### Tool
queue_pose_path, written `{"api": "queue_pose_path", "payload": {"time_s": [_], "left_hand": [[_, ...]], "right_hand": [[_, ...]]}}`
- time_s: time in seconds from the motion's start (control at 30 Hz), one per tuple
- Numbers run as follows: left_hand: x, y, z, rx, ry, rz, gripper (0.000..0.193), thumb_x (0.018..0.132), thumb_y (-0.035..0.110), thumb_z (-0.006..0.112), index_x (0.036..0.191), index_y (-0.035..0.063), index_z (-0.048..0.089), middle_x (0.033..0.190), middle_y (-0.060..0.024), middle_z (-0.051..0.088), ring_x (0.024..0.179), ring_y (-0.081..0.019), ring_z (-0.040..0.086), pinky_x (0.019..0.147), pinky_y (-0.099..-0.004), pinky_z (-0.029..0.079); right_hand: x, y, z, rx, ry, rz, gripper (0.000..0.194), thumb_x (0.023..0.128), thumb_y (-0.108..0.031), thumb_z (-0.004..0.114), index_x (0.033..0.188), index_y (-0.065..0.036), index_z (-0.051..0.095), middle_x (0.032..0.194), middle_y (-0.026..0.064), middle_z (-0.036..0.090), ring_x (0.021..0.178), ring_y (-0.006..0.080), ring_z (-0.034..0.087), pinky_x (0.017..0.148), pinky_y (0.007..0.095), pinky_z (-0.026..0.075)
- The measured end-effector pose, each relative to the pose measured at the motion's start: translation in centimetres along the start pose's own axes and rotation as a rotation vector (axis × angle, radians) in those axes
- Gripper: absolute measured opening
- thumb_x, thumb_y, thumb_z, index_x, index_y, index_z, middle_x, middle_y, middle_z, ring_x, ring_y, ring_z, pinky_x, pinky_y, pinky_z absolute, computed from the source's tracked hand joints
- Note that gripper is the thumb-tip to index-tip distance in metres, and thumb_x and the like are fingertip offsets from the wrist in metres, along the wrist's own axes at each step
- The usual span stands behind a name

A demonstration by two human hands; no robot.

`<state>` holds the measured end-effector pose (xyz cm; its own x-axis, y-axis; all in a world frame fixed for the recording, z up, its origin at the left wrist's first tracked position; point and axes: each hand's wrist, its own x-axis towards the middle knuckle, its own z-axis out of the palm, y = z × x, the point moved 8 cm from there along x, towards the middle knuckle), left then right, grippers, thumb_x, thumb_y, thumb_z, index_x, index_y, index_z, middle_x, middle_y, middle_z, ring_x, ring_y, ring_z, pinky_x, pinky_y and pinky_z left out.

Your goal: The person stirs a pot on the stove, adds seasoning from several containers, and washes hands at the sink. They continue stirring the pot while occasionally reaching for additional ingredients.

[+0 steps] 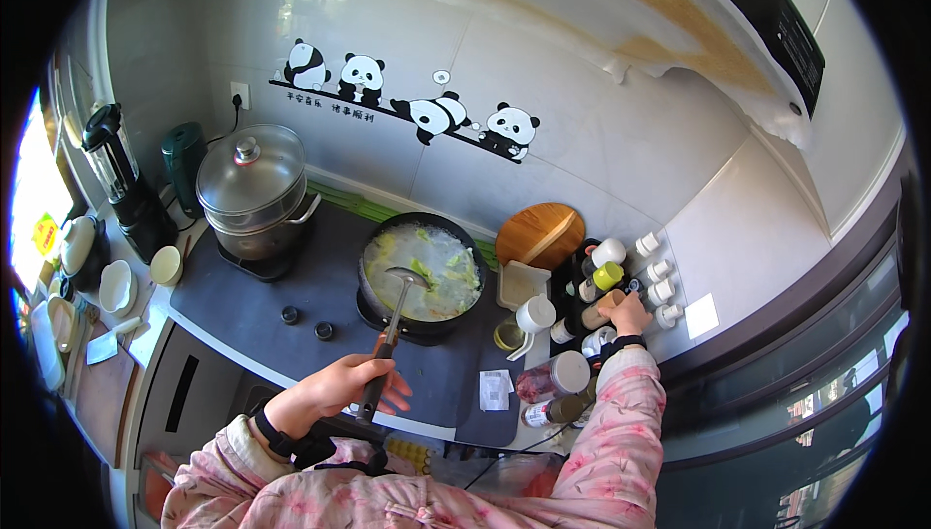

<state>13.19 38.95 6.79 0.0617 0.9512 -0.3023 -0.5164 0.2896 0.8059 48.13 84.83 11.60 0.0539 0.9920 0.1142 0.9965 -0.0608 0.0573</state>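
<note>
My left hand (356, 387) holds the black handle of a metal ladle (396, 311). The ladle's bowl rests in a dark wok (366, 278) of cloudy, simmering broth (396, 256) with pale green leafy vegetables (429, 278). My right hand (629, 314) reaches among the seasoning containers at the right, its fingers at a jar with a tan top (602, 308). Whether the fingers grip that jar or another beside it is hard to see. Nearby stand a jar with a lime-green lid (608, 276) and a glass oil pot with a white top (536, 314).
A steel steamer pot (251, 191) sits on the left burner. Two black knobs (305, 322) lie on the dark counter mat. A round wooden lid (538, 234) leans on the wall. Left are a blender (120, 180), bowls (166, 266) and a cleaver (109, 343). A printed paper (495, 390) lies right.
</note>
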Motion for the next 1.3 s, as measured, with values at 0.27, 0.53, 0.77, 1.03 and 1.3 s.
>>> {"api": "queue_pose_path", "payload": {"time_s": [0.27,0.53,0.77,1.03,1.3], "left_hand": [[1.0,-0.4,0.2,-0.001,-0.071,-0.056,0.051,0.109,0.038,0.046,0.12,-0.0092,0.061,0.119,-0.0184,0.067,0.109,-0.0301,0.07,0.088,-0.0402,0.06],[3.7,-1.6,0.7,0.157,-0.101,0.017,0.047,0.107,0.046,0.051,0.124,0.0028,0.061,0.107,-0.0063,0.068,0.097,-0.0126,0.063,0.081,-0.0266,0.049],[2.6,0.7,3.5,0.747,-0.264,0.343,0.052,0.108,0.048,0.047,0.119,-0.0017,0.059,0.107,-0.0204,0.065,0.096,-0.0313,0.067,0.085,-0.0411,0.053],[-4.3,1.8,-1.5,0.833,-0.314,0.482,0.058,0.107,0.053,0.043,0.132,0.0029,0.061,0.125,-0.0219,0.066,0.114,-0.0411,0.063,0.099,-0.046,0.05],[-12.8,-3.1,-17.6,0.814,0.101,0.344,0.041,0.104,0.039,0.057,0.121,0.0027,0.068,0.113,-0.0181,0.072,0.102,-0.0371,0.068,0.091,-0.0419,0.054]], "right_hand": [[-14.7,-9.9,-10.6,0.561,0.335,-0.575,0.045,0.084,-0.034,0.082,0.115,-0.008,0.062,0.099,0.0128,0.071,0.093,0.0313,0.069,0.077,0.0397,0.054],[-40.4,-20.6,-6.3,1.164,-0.679,-0.82,0.053,0.092,-0.023,0.08,0.126,0.002,0.047,0.091,0.01,0.069,0.076,0.0126,0.071,0.063,0.0265,0.054],[-41.1,-19.2,-3.2,1.436,-0.866,-0.438,0.05,0.094,0.004,0.064,0.136,0.003,0.037,0.108,0.0117,0.064,0.082,0.016,0.07,0.068,0.0293,0.058],[-34.3,-16.7,-7.7,0.615,-0.211,-0.421,0.032,0.1,-0.026,0.065,0.127,-0.008,0.063,0.095,0.0117,0.074,0.078,0.0228,0.071,0.069,0.0367,0.055],[-33.7,-22.8,-19.9,-0.131,0.083,-0.792,0.025,0.088,-0.028,0.075,0.11,-0.017,0.075,0.09,0.0144,0.073,0.087,0.0374,0.069,0.073,0.0474,0.055]]}}
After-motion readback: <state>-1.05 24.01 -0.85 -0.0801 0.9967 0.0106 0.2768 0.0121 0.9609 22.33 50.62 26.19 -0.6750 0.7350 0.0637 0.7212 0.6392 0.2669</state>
